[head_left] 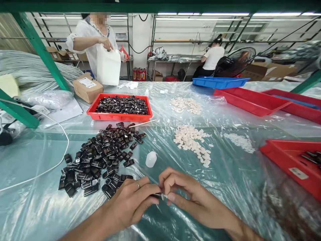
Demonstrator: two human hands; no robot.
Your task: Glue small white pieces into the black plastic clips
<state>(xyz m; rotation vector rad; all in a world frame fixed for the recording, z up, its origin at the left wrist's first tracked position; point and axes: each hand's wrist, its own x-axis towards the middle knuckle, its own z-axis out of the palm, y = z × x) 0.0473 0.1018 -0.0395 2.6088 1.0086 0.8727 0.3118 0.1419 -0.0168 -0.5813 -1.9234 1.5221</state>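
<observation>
Near the front of the table, my left hand (pixel 136 200) pinches a small black plastic piece (pixel 156 195), mostly hidden by the fingers. My right hand (pixel 184 190) meets it from the right, its thumb and fingertips closed on a small whitish piece (pixel 164 196) at the end of the black one. Whether the two are joined I cannot tell. Just left of my left hand spreads a heap of black plastic pieces (pixel 100 154) with silvery edges. Beyond my hands stands a small white translucent bottle (pixel 151 159), and farther off lies a pile of small white pieces (pixel 190 139).
A red tray (pixel 120 117) full of black pieces stands behind the heap, with a thin stick (pixel 142 123) before it. More white pieces (pixel 185 105) and clear bits (pixel 240 142) lie beyond. Another red tray (pixel 288 167) is at right. Across the table a person holds a white jug (pixel 108 65).
</observation>
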